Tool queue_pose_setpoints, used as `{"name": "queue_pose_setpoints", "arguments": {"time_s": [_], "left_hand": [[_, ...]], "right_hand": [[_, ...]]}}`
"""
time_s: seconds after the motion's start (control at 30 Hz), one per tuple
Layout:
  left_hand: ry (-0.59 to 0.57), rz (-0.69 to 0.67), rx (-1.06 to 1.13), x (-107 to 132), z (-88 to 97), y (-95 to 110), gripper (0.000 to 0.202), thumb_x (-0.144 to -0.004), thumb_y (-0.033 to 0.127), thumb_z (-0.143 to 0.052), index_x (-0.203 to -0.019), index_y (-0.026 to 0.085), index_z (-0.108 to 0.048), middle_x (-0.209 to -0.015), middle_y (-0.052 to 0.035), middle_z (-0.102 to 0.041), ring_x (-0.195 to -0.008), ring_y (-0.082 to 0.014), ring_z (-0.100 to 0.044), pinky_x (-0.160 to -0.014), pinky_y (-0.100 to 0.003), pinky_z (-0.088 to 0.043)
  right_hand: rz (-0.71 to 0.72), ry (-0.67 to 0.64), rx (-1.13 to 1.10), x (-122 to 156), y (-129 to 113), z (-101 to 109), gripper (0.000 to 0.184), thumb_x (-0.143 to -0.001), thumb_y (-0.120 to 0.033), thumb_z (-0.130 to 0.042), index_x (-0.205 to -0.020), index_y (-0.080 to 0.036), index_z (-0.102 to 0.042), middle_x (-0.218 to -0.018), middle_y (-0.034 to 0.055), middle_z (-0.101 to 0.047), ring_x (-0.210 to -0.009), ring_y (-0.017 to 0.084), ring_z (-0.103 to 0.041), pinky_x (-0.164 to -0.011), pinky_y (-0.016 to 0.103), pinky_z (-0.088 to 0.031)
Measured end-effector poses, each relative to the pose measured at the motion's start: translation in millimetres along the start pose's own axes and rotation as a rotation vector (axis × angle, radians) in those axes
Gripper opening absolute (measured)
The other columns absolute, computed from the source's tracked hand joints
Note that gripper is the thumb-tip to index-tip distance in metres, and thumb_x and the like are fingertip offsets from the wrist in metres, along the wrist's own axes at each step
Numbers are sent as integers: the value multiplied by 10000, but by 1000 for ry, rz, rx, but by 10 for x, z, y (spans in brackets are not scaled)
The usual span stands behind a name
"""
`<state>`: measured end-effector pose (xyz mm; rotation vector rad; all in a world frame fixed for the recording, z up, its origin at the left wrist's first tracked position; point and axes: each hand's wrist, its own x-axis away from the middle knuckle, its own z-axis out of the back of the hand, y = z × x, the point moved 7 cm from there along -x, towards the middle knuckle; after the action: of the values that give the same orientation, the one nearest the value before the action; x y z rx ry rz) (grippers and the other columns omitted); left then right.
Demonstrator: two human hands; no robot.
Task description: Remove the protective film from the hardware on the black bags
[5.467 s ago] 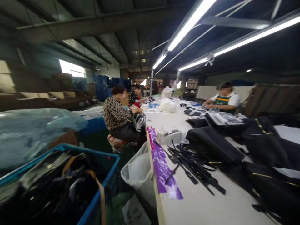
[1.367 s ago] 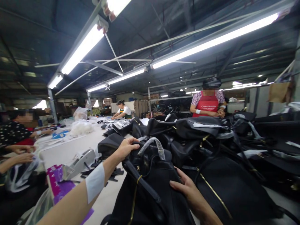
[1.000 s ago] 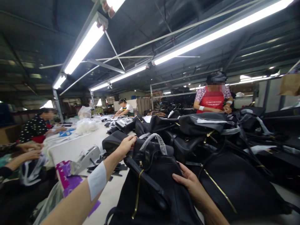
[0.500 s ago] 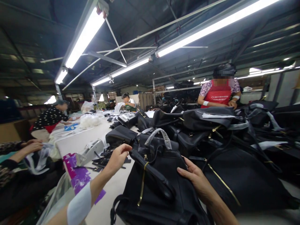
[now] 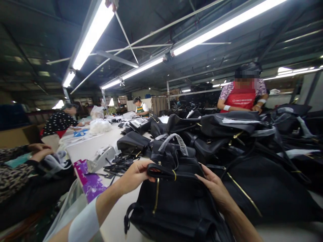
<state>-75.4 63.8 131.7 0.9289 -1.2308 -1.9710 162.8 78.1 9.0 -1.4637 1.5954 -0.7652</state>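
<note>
A black leather backpack (image 5: 171, 201) with a gold zip stands in front of me, its top handle (image 5: 174, 143) wrapped in clear plastic. My left hand (image 5: 133, 176) grips a black strap (image 5: 161, 171) across the bag's upper front. My right hand (image 5: 214, 183) holds the bag's right side, with its fingers spread on the leather. A larger black bag (image 5: 257, 191) with a gold zip lies against that hand. The backpack's base is cut off by the bottom of the picture.
Several black bags (image 5: 227, 129) are heaped on the white worktable (image 5: 117, 218). Farther left are a grey tape dispenser (image 5: 101, 158), loose black straps (image 5: 118, 164) and a purple strip (image 5: 89, 181). Co-workers sit and stand along the table, and a clear plastic bag (image 5: 67, 210) hangs at its edge.
My left hand has moved down and right from the bag's upper left and now grips the strap across its front. The backpack has turned slightly, and the view has drifted.
</note>
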Motion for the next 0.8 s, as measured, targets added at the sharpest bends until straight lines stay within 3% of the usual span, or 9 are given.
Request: {"name": "queue_pose_setpoints", "arguments": {"time_s": [0.13,0.23,0.33,0.4,0.47,0.6,0.7,0.8], "left_hand": [[-7,-8,10,49,-37,60,169,-787,301,-686,-839,143,-717,-733,-28,-648,-688,-158,-605,-672,-265,-484],[-54,-51,-78,141,-168,329,217,-820,368,-667,-835,158,-723,-766,-41,-664,-730,-189,-614,-689,-282,-489],[-205,-107,-289,333,-418,617,247,-910,334,-548,-980,210,-750,-873,-69,-712,-801,-217,-635,-741,-308,-493],[-349,-111,-355,500,-592,659,281,-936,295,-504,-1109,274,-725,-989,-72,-729,-908,-231,-651,-837,-325,-495],[-370,-71,-365,623,-644,544,324,-921,254,-530,-1199,345,-670,-1140,-49,-700,-1052,-232,-622,-962,-336,-455],[-8,109,-283,662,-359,-36,494,-790,248,-693,-1256,386,-605,-1239,-31,-646,-1155,-280,-556,-1043,-397,-394],[166,145,51,579,-172,-487,612,-693,531,-762,-1249,321,-615,-1332,-78,-600,-1247,-344,-504,-1040,-442,-388],[363,183,389,501,48,-798,771,-502,737,-767,-1102,259,-686,-1292,-108,-626,-1262,-378,-495,-972,-444,-436]], "right_hand": [[26,35,26,8,-52,-55,670,-664,-397,-831,-1285,-327,-587,-1226,39,-698,-1121,302,-639,-942,453,-535],[68,81,62,53,-169,-70,637,-661,-414,-828,-1253,-323,-610,-1199,34,-710,-1114,303,-639,-1003,473,-488],[226,171,189,138,-418,-21,553,-674,-439,-808,-1187,-298,-657,-1202,37,-706,-1165,318,-600,-1088,490,-398],[360,248,303,212,-597,24,483,-692,-459,-781,-1127,-273,-686,-1197,47,-703,-1191,333,-571,-1107,497,-367],[455,358,423,284,-710,69,430,-717,-474,-747,-1088,-264,-694,-1153,54,-715,-1164,343,-578,-1096,508,-367],[607,510,655,397,-684,-42,316,-790,-441,-671,-1057,-273,-695,-1042,55,-742,-1022,325,-652,-993,475,-463],[782,366,813,446,-460,-435,239,-848,-320,-621,-1071,-291,-702,-1036,49,-755,-956,291,-697,-893,405,-539],[992,139,961,572,-107,-954,330,-878,-184,-552,-1148,-329,-673,-1060,30,-759,-975,264,-710,-838,365,-564]]}}
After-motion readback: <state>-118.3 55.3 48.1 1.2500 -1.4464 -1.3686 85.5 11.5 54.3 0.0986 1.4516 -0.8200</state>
